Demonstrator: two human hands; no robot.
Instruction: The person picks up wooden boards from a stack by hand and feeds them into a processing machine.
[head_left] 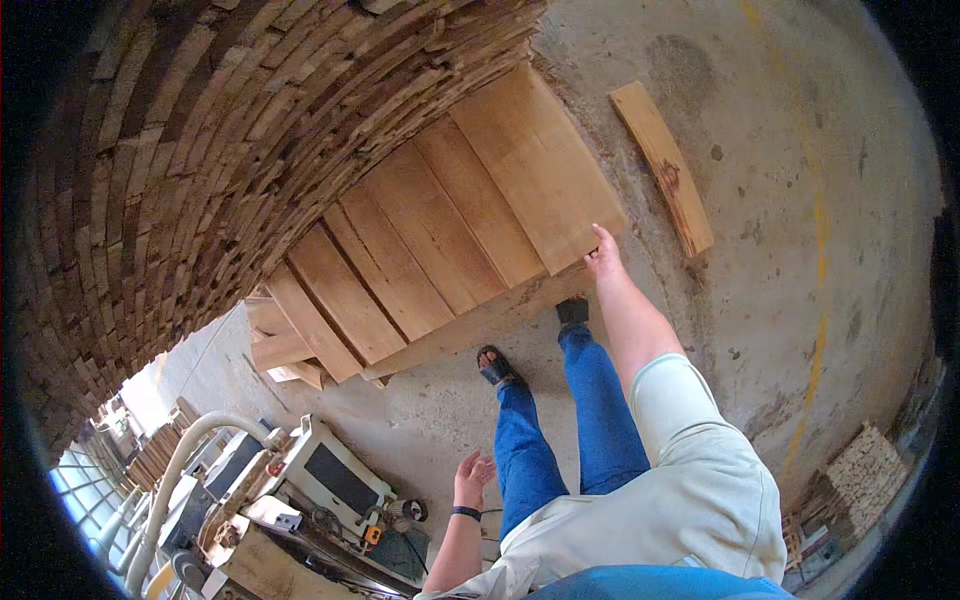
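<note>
Right hand (603, 252), grip flat on pale wooden board (535, 165) at 12 o'clock; press squarely at its corner. Left hand (472, 477) spread wide, holding nothing.

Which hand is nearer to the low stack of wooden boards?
The right hand: it touches the corner of the low stack of wooden boards. The left hand hangs open well away, by a woodworking machine.

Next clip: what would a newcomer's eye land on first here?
First, the huge stack of timber curving over the upper left, with a low pile of wide planks at its foot. The right hand reaches to the corner of that pile, while the left hand hangs open and empty. A single loose board lies on the concrete floor to the right.
</note>
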